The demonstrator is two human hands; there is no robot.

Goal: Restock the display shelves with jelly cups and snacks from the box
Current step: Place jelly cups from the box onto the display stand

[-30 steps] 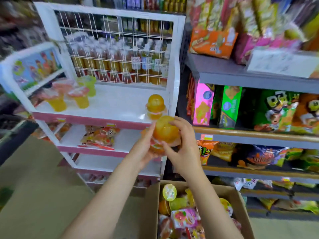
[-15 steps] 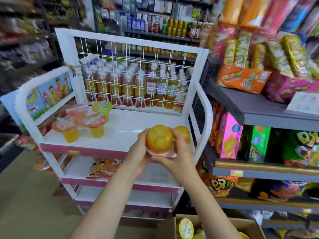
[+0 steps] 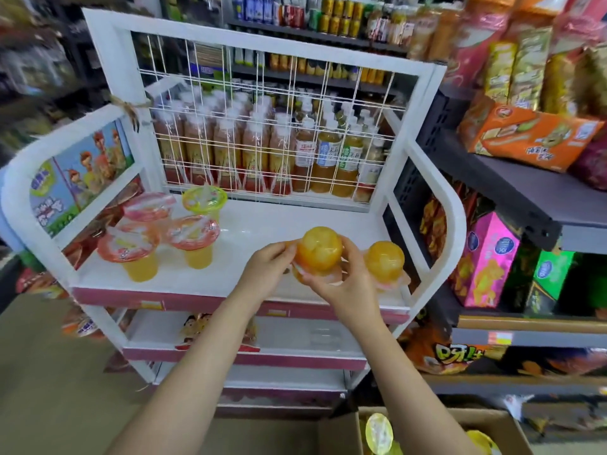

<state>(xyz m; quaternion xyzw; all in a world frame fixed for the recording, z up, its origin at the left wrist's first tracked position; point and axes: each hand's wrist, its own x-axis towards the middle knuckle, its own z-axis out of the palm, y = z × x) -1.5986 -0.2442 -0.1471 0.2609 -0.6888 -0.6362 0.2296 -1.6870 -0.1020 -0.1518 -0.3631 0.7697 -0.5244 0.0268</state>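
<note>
Both my hands hold one orange dome-shaped jelly cup just over the top shelf of the white display rack. My left hand grips its left side and my right hand curls round its right side and base. A second orange dome jelly cup stands on the shelf right beside it, near the right rail. Several tall jelly cups with foil lids stand at the shelf's left end. The cardboard box with more cups lies at the bottom edge of the view.
A wire grid backs the top shelf, with drink bottles behind it. Lower rack shelves hold a few snack packs. Grey store shelving with snack bags and boxes stands close on the right. Floor lies to the left.
My hands have carried the orange jelly cup up from above the box to the top shelf, next to the other orange cup. The view has tilted upward, and the box has dropped to the bottom edge.
</note>
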